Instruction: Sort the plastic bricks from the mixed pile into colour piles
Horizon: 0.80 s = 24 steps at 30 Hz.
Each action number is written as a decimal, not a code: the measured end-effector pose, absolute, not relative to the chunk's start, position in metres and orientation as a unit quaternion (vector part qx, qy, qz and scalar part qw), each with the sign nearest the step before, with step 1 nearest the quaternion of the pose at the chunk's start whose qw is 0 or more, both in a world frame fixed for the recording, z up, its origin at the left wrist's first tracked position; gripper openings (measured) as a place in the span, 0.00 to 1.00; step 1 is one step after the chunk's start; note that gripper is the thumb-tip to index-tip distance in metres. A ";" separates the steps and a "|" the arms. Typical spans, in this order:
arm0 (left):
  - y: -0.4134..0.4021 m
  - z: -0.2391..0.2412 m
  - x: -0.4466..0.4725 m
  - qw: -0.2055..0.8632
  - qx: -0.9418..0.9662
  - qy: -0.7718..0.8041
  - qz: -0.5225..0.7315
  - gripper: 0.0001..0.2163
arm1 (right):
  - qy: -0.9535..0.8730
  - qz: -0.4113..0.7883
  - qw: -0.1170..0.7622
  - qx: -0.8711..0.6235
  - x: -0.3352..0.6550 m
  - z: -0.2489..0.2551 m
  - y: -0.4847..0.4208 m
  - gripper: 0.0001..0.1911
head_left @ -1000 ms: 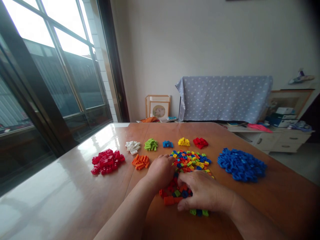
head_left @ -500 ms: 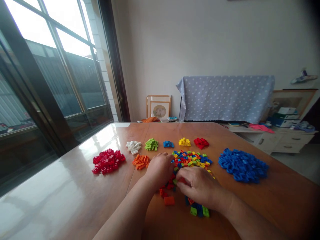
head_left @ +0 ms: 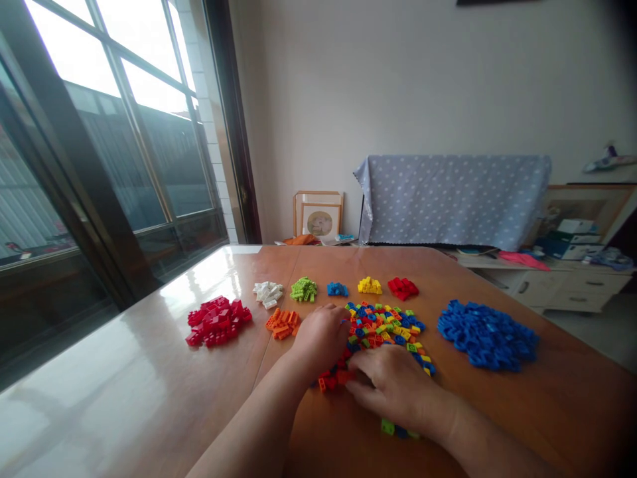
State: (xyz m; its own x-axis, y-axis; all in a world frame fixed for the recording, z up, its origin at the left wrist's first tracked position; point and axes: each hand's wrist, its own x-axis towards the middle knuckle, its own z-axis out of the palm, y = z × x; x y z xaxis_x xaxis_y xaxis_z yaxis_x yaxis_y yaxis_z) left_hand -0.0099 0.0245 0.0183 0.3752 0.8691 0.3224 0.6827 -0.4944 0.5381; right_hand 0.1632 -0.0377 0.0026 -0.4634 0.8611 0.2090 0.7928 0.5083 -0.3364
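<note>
A mixed heap of small toy building bricks (head_left: 383,325) in many colours lies on the table before me. My left hand (head_left: 322,335) rests at the heap's left side with fingers bent together and pointing down; its fingertips are mostly hidden. Over the near part of the heap is my right hand (head_left: 391,382), thumb and forefinger closing on an orange brick (head_left: 344,377). Red bricks (head_left: 328,383) lie beside that brick, between the hands. Green bricks (head_left: 387,427) show partly from under my right hand.
Sorted brick piles surround the heap: dark red (head_left: 219,322), orange (head_left: 283,323), white (head_left: 268,293), lime green (head_left: 303,289), small blue (head_left: 337,289), yellow (head_left: 369,285), red (head_left: 403,288) and large blue (head_left: 488,335). The glossy wooden table (head_left: 149,385) stands near a window.
The orange brick that lay nearer me is now farther forward, at my right fingertips by the red bricks. My right hand has shifted slightly nearer me; my left hand has barely moved.
</note>
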 end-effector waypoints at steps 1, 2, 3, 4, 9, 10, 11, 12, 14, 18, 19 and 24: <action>0.026 0.016 -0.010 0.183 0.807 0.467 0.311 0.12 | -0.830 0.128 0.208 -0.502 0.166 0.003 -0.035 0.11; 0.028 0.014 -0.009 0.211 0.798 0.458 0.329 0.12 | -0.805 0.173 0.245 -0.512 0.169 0.004 -0.031 0.13; 0.030 0.013 -0.009 0.247 0.785 0.451 0.346 0.13 | -0.776 0.230 0.283 -0.514 0.172 0.004 -0.028 0.14; 0.031 0.011 -0.008 0.290 0.768 0.444 0.359 0.13 | -0.745 0.291 0.321 -0.507 0.175 0.004 -0.024 0.16; 0.028 0.018 -0.002 0.547 0.664 0.355 0.367 0.12 | -0.601 0.475 0.448 -0.460 0.186 0.002 -0.010 0.19; 0.026 0.020 -0.001 0.581 0.649 0.329 0.365 0.12 | -0.587 0.486 0.458 -0.457 0.186 0.001 -0.009 0.19; 0.024 0.022 0.001 0.605 0.636 0.307 0.368 0.13 | -0.579 0.493 0.464 -0.454 0.187 0.000 -0.008 0.20; 0.023 0.022 0.002 0.619 0.624 0.293 0.376 0.14 | -0.577 0.496 0.465 -0.452 0.187 -0.001 -0.007 0.20; 0.022 0.021 0.004 0.627 0.606 0.288 0.397 0.17 | -0.583 0.490 0.457 -0.458 0.185 -0.002 -0.007 0.22; 0.027 0.012 0.005 0.616 0.593 0.311 0.415 0.20 | -0.618 0.445 0.433 -0.483 0.183 0.000 -0.009 0.24; 0.028 0.010 0.005 0.615 0.593 0.312 0.417 0.19 | -0.624 0.431 0.427 -0.492 0.183 0.000 -0.009 0.24; 0.030 0.006 0.005 0.610 0.590 0.321 0.421 0.17 | -0.641 0.383 0.411 -0.523 0.182 0.003 -0.008 0.27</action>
State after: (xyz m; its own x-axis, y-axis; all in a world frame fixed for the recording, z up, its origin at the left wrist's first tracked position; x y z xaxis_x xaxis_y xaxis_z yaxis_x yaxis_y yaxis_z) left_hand 0.0055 0.0304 0.0057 0.4388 0.8923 0.1060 -0.1355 -0.0509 0.9895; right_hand 0.1824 -0.0081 0.0029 -0.1147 0.9855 0.1252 0.3562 0.1585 -0.9209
